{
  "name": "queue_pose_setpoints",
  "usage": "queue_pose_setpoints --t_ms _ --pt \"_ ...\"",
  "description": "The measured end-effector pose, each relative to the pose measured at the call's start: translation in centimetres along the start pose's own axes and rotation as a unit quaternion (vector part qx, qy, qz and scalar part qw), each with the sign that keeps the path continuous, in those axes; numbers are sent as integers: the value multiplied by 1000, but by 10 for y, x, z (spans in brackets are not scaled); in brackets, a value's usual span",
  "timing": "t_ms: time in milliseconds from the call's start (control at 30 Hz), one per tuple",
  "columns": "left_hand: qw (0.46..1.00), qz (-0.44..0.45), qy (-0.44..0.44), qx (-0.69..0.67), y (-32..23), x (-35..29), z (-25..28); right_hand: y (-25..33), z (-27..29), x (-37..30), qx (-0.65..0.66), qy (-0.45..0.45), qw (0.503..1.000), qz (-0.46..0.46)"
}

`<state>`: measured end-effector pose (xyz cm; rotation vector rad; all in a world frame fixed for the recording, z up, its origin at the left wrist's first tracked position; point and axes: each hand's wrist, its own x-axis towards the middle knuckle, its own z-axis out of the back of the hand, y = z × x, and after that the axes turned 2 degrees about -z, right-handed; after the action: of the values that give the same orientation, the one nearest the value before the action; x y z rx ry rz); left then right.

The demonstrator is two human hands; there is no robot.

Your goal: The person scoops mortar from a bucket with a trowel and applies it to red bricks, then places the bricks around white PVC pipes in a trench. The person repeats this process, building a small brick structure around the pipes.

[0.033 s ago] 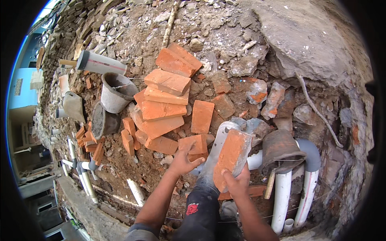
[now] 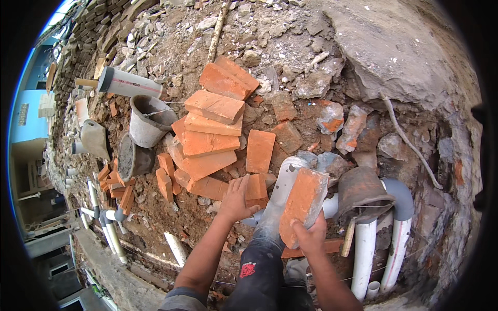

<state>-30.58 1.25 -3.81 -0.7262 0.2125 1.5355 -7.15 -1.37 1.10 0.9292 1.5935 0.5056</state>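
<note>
My right hand (image 2: 313, 235) grips an orange brick (image 2: 303, 202) with its thumb across the near end. Grey mortar coats that brick's right side. The brick is tilted, in front of my dusty boot and trouser leg. My left hand (image 2: 237, 201) is open, its fingers stretched out over the left part of another brick (image 2: 257, 186) at the near end of the pile. Several loose bricks (image 2: 210, 140) lie fanned out just beyond it, and one more brick (image 2: 261, 151) lies flat to their right.
Two mortar-stained buckets (image 2: 136, 155) stand to the left, near a capped white pipe (image 2: 132, 84). At right, an overturned dark bucket (image 2: 363, 194) sits by white pipes (image 2: 364, 259) and a grey elbow (image 2: 399, 199). Rubble and a broken concrete slab (image 2: 394, 57) lie beyond; a string crosses low.
My left hand has shifted slightly, its fingers now extended over the brick. My right hand, with its brick, has moved a little to the right.
</note>
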Motion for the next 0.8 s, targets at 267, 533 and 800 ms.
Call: queue_pose_setpoints --t_ms 267,533,800 --pt "998 45 -29 -26 7 57 -30 -3 68 4 -33 -80 996 -28" --pt "717 -71 -182 -669 -42 22 55 41 88 16 -77 -117 988 62" --pt "614 118 -77 -777 -97 121 -3 165 84 44 -119 -137 929 322"
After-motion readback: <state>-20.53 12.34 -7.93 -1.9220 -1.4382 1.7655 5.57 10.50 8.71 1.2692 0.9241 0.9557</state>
